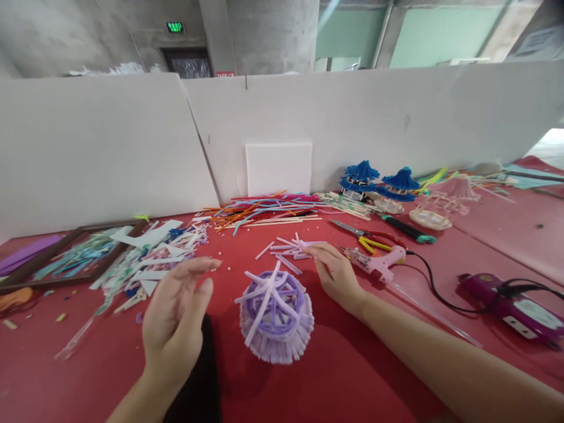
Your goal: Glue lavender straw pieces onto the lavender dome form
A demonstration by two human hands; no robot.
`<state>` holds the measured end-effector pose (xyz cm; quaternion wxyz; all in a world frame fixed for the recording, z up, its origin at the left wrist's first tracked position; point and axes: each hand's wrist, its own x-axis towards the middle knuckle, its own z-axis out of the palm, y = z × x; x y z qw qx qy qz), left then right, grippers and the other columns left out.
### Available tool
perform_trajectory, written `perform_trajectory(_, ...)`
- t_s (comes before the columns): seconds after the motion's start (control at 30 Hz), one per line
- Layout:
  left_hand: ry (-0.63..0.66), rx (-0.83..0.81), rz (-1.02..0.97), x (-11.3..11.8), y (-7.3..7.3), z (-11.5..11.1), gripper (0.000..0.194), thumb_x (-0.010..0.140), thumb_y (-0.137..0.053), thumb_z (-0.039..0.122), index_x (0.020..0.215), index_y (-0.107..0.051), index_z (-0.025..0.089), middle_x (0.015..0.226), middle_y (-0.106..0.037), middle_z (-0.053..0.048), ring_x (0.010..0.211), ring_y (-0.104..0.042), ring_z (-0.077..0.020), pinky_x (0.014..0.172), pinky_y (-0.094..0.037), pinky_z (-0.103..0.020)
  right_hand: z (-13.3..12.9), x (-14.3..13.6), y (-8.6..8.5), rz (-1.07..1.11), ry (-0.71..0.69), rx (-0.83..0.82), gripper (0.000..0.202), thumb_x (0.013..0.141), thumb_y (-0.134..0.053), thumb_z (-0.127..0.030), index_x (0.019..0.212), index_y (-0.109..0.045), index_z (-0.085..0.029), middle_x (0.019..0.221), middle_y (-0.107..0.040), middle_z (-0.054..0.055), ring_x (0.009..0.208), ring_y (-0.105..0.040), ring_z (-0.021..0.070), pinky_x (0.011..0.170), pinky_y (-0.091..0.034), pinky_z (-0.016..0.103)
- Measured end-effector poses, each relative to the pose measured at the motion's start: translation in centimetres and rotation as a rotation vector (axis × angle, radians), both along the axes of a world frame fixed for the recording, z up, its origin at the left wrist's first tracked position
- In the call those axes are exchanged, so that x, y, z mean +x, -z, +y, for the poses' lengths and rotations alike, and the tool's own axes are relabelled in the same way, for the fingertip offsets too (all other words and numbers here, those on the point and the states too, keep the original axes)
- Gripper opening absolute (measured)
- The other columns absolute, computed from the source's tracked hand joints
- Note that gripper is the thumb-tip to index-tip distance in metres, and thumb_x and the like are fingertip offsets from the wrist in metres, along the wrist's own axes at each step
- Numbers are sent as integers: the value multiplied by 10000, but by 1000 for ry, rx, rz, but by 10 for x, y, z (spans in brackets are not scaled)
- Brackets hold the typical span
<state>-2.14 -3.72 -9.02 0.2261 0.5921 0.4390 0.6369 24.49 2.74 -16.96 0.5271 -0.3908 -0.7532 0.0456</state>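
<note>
In the middle of the red table stands a round purple and white pipe-cleaner model point(275, 311), with a fringe of pale lilac strips round it and several strips crossing over its top. To its left my left hand point(176, 314) is raised with the fingers curved and apart, holding nothing and not touching the model. Beyond the model's right side my right hand point(337, 273) has thumb and fingertips pinched on a short lilac pipe-cleaner piece point(312, 243). Just under those fingertips lies a small pile of similar cut pieces point(287, 262).
Coloured pipe cleaners point(268, 208) lie at the back. On the right are scissors point(348, 228), pliers point(388, 239), a pink glue gun point(374, 263) and a purple corded box point(513, 308). Blue pagoda-like models point(361, 176) stand behind; scraps point(152, 252) cover the left.
</note>
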Motion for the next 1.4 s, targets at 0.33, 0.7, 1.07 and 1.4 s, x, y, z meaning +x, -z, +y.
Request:
perform_trajectory(0.33,285,-65,449,44,-92,19,292,923,-612,369,1202,-610,282,1210,-664,-19,1083,-641,-169,874,-548,-251,-8,-27,-115,425,-336,-14,191,896,-613,-190,1035,-732,-245,963,-733,20,877,-682,134,802,-576,298)
perform_trajectory(0.7,159,29,579,40,-87,12,154,897,-634,264,1008,-721,324,869,-760,61,768,-701,-132,610,-532,-200,-27,-47,-128,740,-808,-524,108,877,-705,-304,952,-781,-287,768,-747,-22,714,-681,89,667,-573,217)
perform_trajectory(1.07,209,109,735,42,-93,9,176,894,-601,217,776,-730,235,737,-748,65,643,-666,-74,619,-487,-139,-27,-39,-135,464,-594,-313,57,745,-804,-180,754,-753,-206,709,-702,-14,641,-622,86,557,-506,194)
perform_trajectory(1.4,371,142,715,36,-93,9,191,894,-597,163,768,-709,254,679,-709,33,601,-609,-121,567,-472,-211,-37,-23,-156,75,-521,-109,130,833,-741,-192,722,-673,-185,661,-675,-25,584,-569,70,549,-459,196)
